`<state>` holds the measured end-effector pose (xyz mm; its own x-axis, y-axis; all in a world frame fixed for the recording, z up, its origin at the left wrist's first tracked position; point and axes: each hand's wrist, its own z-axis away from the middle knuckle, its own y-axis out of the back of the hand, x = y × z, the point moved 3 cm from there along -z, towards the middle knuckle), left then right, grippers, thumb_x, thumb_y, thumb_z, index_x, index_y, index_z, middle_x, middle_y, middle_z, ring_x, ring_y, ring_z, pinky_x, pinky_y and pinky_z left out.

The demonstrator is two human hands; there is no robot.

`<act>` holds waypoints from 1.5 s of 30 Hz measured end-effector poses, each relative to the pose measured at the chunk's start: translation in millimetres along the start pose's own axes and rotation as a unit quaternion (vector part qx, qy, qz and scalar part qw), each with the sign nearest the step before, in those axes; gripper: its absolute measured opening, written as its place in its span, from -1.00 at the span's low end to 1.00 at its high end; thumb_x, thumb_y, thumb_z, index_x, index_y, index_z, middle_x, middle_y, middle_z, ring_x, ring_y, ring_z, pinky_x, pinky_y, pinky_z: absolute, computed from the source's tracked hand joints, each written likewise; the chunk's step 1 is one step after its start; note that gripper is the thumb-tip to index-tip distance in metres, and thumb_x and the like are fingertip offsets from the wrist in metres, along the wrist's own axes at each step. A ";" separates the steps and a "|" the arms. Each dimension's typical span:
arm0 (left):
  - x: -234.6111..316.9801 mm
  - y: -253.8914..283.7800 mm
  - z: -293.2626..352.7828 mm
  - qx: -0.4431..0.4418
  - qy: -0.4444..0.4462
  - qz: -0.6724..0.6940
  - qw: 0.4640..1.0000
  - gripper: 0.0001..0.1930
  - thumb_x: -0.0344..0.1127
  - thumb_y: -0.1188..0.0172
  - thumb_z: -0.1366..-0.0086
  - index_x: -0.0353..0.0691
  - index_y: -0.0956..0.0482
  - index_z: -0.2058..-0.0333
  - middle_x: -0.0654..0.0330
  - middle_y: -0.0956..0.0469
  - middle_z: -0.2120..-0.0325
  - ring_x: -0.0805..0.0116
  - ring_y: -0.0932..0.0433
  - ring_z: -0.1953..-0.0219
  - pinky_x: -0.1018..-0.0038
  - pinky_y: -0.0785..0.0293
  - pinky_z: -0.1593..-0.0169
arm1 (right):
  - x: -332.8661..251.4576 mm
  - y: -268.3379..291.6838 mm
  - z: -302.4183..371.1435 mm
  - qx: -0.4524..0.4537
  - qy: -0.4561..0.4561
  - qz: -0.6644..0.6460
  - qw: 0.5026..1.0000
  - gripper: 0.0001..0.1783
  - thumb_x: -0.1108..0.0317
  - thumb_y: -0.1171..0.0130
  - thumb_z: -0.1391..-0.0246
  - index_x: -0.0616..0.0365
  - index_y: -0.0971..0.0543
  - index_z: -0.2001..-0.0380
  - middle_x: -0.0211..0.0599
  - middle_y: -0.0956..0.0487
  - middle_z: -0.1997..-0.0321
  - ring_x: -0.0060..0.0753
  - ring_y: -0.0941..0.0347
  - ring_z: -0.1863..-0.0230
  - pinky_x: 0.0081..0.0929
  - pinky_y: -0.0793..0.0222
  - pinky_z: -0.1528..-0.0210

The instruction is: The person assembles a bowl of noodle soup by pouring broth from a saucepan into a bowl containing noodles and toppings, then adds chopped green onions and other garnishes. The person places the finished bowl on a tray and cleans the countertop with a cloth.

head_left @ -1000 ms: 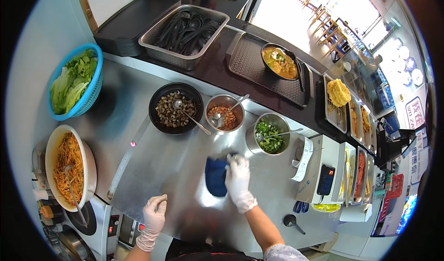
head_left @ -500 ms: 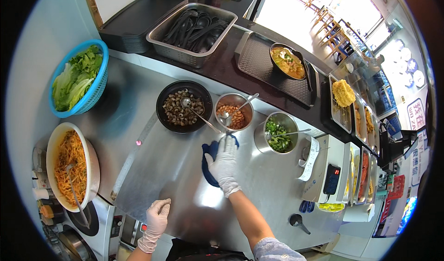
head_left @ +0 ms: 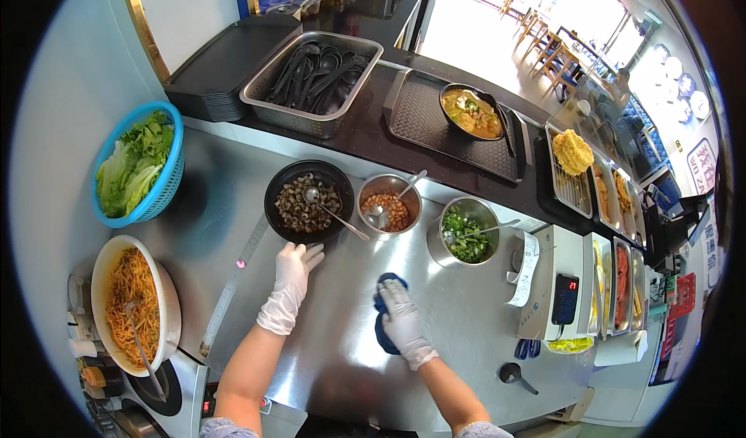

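My right hand [head_left: 404,321], in a white glove, lies over a dark blue cloth [head_left: 384,331] and presses it on the steel counter [head_left: 326,360]. Bits of the cloth stick out around the fingers. My left hand [head_left: 294,276], gloved too, is open with fingers stretched at the near rim of a black bowl [head_left: 272,219] of small brown snail-like pieces. Whether it touches the rim I cannot tell. In that bowl rests a metal spoon [head_left: 346,224]. Right of it stand a steel pot of beans [head_left: 396,210] and a steel pot of chopped greens [head_left: 468,236], both with spoons.
At left are a blue basket [head_left: 165,175] of lettuce and a white tub [head_left: 169,306] of orange shreds. Behind, a ledge holds a steel pan [head_left: 299,119] of black spoons and a tray [head_left: 420,116] with a soup bowl [head_left: 474,113]. A black ladle [head_left: 513,374] lies at right.
My left hand has come up from the near edge to the black bowl. My right hand has slid the cloth nearer and to the right, away from the bean pot.
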<state>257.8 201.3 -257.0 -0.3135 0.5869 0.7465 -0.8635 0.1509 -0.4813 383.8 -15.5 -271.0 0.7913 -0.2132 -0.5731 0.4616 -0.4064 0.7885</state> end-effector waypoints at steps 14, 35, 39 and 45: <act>-68.5 -70.1 31.7 -0.013 0.081 -0.175 0.981 -0.54 0.00 -0.10 -0.32 -0.34 -0.44 0.09 0.04 -0.55 0.31 0.20 -0.61 0.37 0.33 -0.58 0.31 | 48.2 20.4 -99.3 0.142 -0.081 0.049 0.985 -0.26 0.65 0.00 0.12 0.39 -0.21 -0.24 0.13 -0.24 -0.30 0.08 -0.14 -0.33 -0.21 -0.03 -0.39; -13.9 -7.8 160.4 0.009 0.124 -0.258 0.958 -0.86 -0.48 -0.09 -0.19 -0.45 -0.52 0.31 0.11 -0.56 0.44 0.36 -0.56 0.47 0.47 -0.51 0.37 | 89.0 -4.4 -166.2 0.122 -0.101 0.050 0.986 -0.26 0.29 -0.13 -0.06 0.31 -0.17 -0.28 0.09 -0.20 -0.33 0.10 -0.04 -0.38 -0.21 0.07 -0.42; -1.2 59.3 220.0 0.059 0.196 -0.291 0.934 -0.87 -0.49 -0.11 -0.19 -0.42 -0.54 0.30 0.17 -0.56 0.45 0.38 -0.54 0.44 0.48 -0.49 0.34 | 41.2 -23.2 -167.1 0.034 0.014 0.049 0.998 -0.36 0.16 -0.13 -0.07 0.26 -0.33 -0.18 0.07 -0.29 -0.27 0.06 -0.11 -0.34 -0.14 0.00 -0.37; 54.6 107.8 275.0 0.160 0.142 -0.401 0.891 -0.88 -0.39 -0.13 -0.20 -0.33 -0.53 0.39 0.28 -0.51 0.54 0.49 -0.44 0.50 0.52 -0.38 0.40 | -95.7 -50.3 -7.4 -0.229 0.259 -0.103 0.933 -0.41 0.43 -0.13 0.13 0.22 -0.41 -0.09 -0.09 -0.39 -0.13 -0.05 -0.19 -0.28 -0.25 -0.09 -0.34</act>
<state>38.9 30.8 -141.8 0.5285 0.5762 0.6234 -0.8473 0.4039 0.3448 287.9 31.9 -254.2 0.6999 0.3330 -0.6318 0.6544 0.0552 0.7541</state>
